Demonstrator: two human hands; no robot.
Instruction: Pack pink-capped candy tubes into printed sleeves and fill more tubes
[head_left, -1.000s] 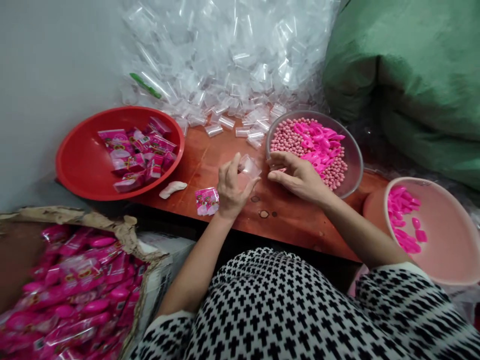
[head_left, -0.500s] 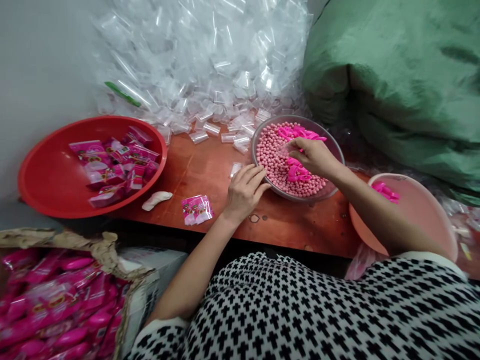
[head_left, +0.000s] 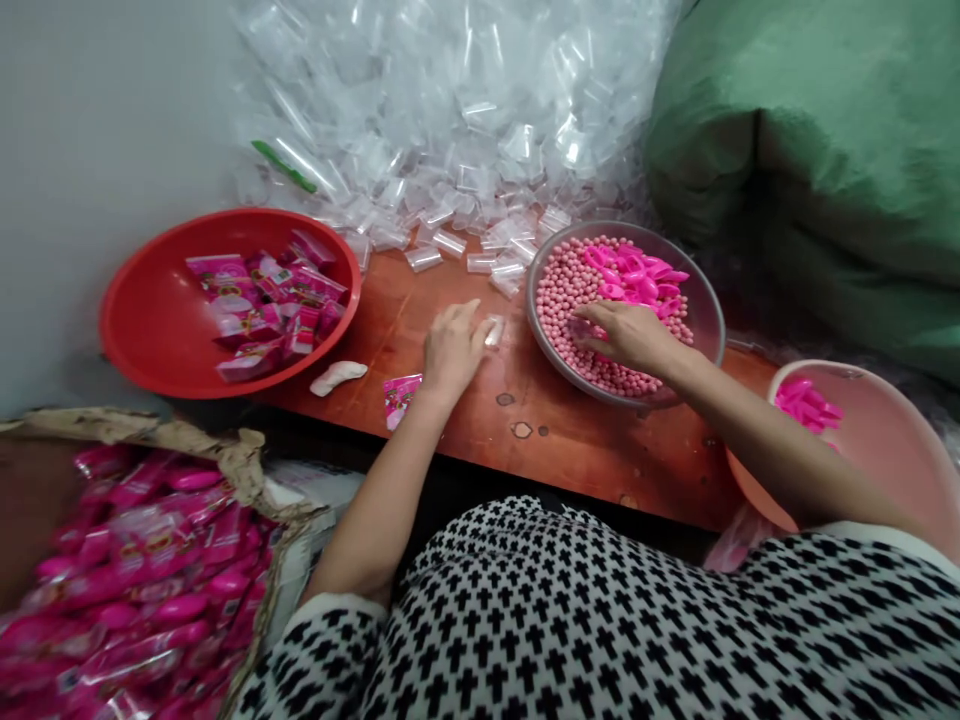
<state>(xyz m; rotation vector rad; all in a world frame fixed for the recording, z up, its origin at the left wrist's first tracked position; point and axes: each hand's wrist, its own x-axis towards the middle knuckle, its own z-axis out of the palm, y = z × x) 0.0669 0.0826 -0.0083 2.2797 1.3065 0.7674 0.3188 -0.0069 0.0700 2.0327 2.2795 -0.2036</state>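
A grey bowl (head_left: 709,345) holds pink round beads (head_left: 559,295) with bright pink plastic pieces (head_left: 637,275) heaped on top. My right hand (head_left: 634,335) is inside it, low over the beads. Its fingers are curled around a small clear plastic container (head_left: 582,328), which is hard to make out. Over the table, left of the bowl, my left hand (head_left: 454,350) has its fingers apart and holds nothing. A small clear plastic tube (head_left: 493,330) lies by its thumb. Partly covered by my left wrist is a pink printed card (head_left: 400,398).
At the left stands a red basin (head_left: 150,330) with pink packets; below it, a carton (head_left: 262,540) full of pink packages. Clear plastic tubes (head_left: 450,170) pile up at the back. A green sack (head_left: 825,180) and a pink basin (head_left: 900,450) are on the right.
My left hand has come off the bowl's rim and moved left over the table, partly covering the printed card. My right hand has shifted slightly toward me within the bowl. The view has shifted.
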